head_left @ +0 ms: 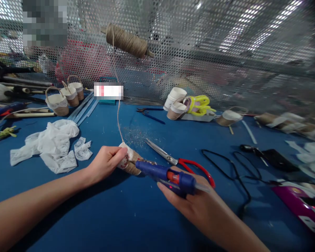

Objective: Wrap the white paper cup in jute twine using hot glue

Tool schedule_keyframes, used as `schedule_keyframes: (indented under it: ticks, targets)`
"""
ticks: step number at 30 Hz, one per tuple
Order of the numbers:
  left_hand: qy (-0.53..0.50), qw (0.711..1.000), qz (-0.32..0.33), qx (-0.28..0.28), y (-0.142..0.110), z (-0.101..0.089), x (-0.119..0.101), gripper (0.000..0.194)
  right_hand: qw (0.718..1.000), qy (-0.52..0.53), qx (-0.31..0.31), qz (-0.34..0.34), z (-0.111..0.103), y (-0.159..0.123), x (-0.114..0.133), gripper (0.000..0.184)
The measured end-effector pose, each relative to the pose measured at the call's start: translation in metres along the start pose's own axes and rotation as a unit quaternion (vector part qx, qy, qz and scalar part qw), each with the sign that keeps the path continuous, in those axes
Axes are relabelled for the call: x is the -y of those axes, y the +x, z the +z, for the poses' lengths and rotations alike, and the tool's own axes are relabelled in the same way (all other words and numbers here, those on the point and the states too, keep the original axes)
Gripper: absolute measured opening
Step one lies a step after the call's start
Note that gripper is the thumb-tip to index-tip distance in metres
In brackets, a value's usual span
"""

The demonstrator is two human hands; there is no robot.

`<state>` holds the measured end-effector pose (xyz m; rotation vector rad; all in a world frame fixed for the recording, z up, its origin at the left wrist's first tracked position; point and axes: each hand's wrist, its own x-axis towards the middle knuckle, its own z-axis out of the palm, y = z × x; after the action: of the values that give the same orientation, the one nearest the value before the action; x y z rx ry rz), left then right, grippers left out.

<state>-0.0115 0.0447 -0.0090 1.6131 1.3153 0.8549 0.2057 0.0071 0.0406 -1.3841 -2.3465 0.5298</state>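
My left hand point(106, 162) is closed on a small paper cup point(133, 169) partly wrapped in brown twine, tilted on its side just above the blue table. A strand of twine point(118, 115) runs from the cup up to a spool point(127, 41) hanging against the mesh. In my right hand point(191, 199) is a blue hot glue gun point(165, 176), with its nozzle at the cup's twine-wrapped side. A clear glue stick sticks out of the gun's back. Red-handled scissors point(173, 159) lie just beyond the gun, their handles partly hidden by it.
White lace point(51, 143) lies at left, with small twine baskets point(58, 104) behind it. Pliers point(151, 113), stacked paper cups point(174, 98) and yellow-handled scissors point(199, 105) are at the back. A black cable point(225, 164) and a purple box point(295, 201) occupy the right.
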Motion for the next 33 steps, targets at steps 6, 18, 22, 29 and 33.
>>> schedule_keyframes:
  ticks: [6,18,22,29,33]
  targets:
    - [-0.005,1.0,0.007,0.003,0.0,0.0,0.004,0.042,1.0,-0.015,-0.016,0.012,-0.001,0.001,-0.002,0.012]
    - [-0.01,1.0,0.022,0.014,0.0,0.001,0.007,0.04,0.998,-0.016,-0.023,0.051,0.001,0.003,-0.004,0.031]
    - [-0.011,0.999,0.031,0.019,-0.001,0.0,0.007,0.04,0.997,-0.046,-0.042,0.05,0.004,0.001,-0.01,0.039]
    - [0.014,0.999,0.04,0.013,-0.001,-0.001,0.004,0.04,0.998,-0.017,-0.013,0.065,0.0,0.004,-0.005,0.036]
    - [0.025,0.999,0.035,0.005,-0.001,-0.001,0.003,0.038,0.996,0.018,0.007,0.083,-0.002,0.002,-0.004,0.028]
